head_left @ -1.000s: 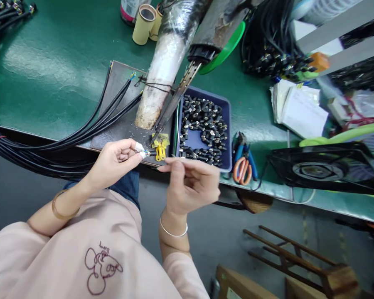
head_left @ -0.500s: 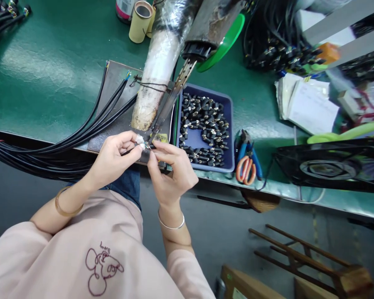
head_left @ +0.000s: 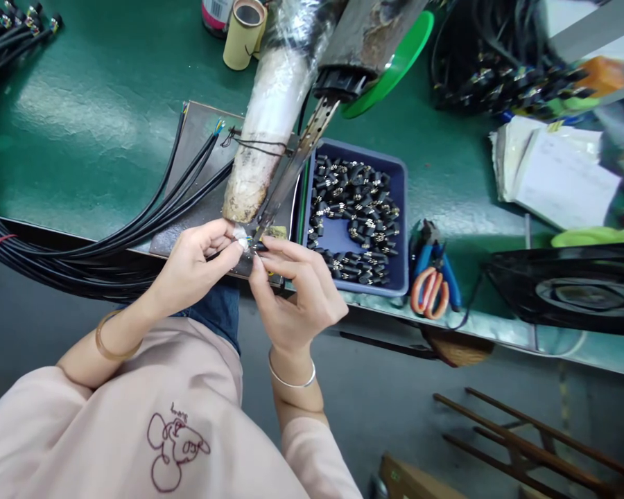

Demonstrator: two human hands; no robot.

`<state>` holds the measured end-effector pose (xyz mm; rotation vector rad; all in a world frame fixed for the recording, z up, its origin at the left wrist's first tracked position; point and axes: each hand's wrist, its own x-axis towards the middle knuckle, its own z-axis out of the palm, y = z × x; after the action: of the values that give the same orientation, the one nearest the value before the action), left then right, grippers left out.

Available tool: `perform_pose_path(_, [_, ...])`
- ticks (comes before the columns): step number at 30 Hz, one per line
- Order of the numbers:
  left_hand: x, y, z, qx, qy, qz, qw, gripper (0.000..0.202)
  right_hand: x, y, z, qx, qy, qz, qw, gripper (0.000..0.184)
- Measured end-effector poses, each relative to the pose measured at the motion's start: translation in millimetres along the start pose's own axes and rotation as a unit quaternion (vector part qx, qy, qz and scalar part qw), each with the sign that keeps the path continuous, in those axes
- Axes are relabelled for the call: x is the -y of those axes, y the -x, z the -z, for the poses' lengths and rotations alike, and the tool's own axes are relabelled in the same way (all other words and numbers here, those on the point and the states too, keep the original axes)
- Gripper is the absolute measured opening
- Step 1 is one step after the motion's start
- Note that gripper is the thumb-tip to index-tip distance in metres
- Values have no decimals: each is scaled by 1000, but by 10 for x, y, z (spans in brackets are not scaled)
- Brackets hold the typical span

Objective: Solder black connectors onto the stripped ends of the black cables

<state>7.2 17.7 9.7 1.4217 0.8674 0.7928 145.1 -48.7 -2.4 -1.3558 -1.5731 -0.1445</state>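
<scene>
Fingers first: the left hand [head_left: 195, 267] is pinched shut, thumb and forefinger with white-taped fingertips [head_left: 238, 239] gripping the cable end [head_left: 247, 242], where short coloured wires poke out. Right against it, the right hand [head_left: 296, 294] has thumb and forefinger closed on a small dark piece [head_left: 260, 247], pressed up to those wires; what the piece is, I cannot tell. All of this sits at the front edge of the green worktop [head_left: 93, 118], just over the near corner of a grey metal plate [head_left: 197, 166].

The tip of a slim metal tool [head_left: 297, 161] slants down to just above the fingertips, beside a pale wrapped cylinder [head_left: 270, 118]. The held cable runs left into a bundle of black cables [head_left: 83, 256] that hangs over the front edge.

Just right of the hands, a blue tray [head_left: 398, 229] lies near the front edge, loaded with small black connectors [head_left: 356, 208]. Beyond it lie cutters [head_left: 431, 281] with orange and blue handles, then a black fan [head_left: 577, 291]. Papers [head_left: 556, 173] lie toward the right edge, with a green dish [head_left: 400, 59] and cardboard tubes [head_left: 243, 24] at the back. There is a bangle on each wrist.
</scene>
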Motion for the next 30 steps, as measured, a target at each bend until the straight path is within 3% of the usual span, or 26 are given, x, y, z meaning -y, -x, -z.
perform_pose_path(11, [19, 35, 0, -3, -18, 6, 1000, 15, 3, -1, -35, -8, 45, 19, 999, 18])
perform_pose_path(30, [-6, 21, 26, 29, 2, 41, 999, 17, -19, 50, 34, 48, 16, 18, 999, 17])
